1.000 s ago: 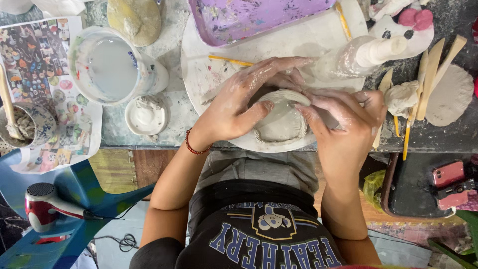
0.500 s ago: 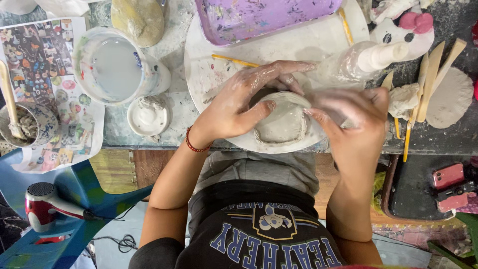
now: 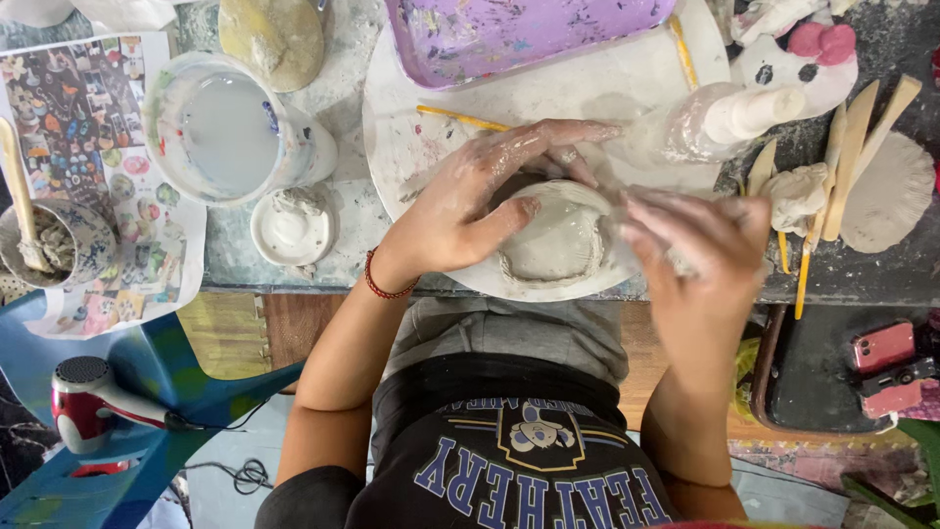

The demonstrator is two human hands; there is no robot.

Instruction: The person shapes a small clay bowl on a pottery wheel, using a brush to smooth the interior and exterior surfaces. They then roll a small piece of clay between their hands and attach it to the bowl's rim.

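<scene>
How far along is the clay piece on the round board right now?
Done: a rough, shallow dish shape is already formed in the clay piece on the round board. In hand: the left hand cups its far side, the right hand, blurred, works its edge. Left: the rim looks uneven, surface unsmoothed; wooden tools lie unused.

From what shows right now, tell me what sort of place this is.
Likely a pottery or craft workbench: both hands shape a clay piece on a round board, beside a cup of cloudy water and wooden tools.
</scene>
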